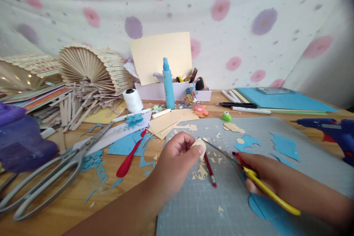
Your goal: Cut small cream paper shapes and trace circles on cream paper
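My left hand [174,160] is closed in a pinch on a small cream paper piece [200,146], held just above the grey cutting mat [193,206]. My right hand [261,175] grips a yellow-and-red handled pair of scissors [249,171]; its thin blades reach left and touch the paper piece. Cream paper snippets [201,171] and a red pen [210,169] lie on the mat under the hands.
Large grey shears [55,169] lie at left on the wooden table, with a red-handled tool [128,160] and blue paper scraps [284,146] around. A blue glue bottle [168,83], white thread spool [132,100], paper fans [91,68], a box of tools [177,90] stand behind; blue glue gun [332,131] at right.
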The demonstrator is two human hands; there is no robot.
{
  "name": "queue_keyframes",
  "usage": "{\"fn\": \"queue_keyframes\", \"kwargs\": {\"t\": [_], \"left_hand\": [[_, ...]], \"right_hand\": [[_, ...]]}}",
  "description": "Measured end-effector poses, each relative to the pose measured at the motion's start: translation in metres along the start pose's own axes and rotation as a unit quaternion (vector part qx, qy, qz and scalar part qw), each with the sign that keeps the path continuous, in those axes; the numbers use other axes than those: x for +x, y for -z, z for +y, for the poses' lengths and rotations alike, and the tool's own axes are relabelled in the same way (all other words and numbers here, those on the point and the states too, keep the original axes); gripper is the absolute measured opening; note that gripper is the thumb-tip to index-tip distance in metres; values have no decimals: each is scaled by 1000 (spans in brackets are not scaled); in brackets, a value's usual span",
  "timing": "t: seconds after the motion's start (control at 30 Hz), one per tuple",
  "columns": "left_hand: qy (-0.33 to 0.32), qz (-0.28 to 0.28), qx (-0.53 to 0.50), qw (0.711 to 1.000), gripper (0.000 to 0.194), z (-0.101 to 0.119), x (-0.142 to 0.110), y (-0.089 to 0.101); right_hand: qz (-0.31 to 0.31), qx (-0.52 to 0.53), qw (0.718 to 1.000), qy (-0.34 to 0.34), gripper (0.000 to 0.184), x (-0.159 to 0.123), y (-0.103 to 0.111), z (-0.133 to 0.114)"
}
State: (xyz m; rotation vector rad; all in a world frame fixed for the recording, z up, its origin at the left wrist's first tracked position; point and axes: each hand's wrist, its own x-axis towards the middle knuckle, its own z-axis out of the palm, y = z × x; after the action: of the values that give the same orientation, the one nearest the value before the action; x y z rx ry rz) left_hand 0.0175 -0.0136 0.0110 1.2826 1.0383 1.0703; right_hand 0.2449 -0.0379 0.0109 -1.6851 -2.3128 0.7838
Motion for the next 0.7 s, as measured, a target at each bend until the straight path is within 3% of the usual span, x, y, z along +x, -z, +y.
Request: {"fn": "queue_keyframes", "kwargs": {"t": [0.27, 0.47, 0.7], "left_hand": [[23, -20, -129, 991, 23, 3, 4, -3], [15, -20, -130, 991, 19, 4, 2, -4], [14, -10, -128, 992, 19, 3, 1, -4]], "right_hand": [[-47, 85, 994, 51, 10, -11, 2, -3], [-30, 79, 996, 31, 12, -9, 3, -12], [-58, 135, 989, 20, 7, -8, 1, -13]]}}
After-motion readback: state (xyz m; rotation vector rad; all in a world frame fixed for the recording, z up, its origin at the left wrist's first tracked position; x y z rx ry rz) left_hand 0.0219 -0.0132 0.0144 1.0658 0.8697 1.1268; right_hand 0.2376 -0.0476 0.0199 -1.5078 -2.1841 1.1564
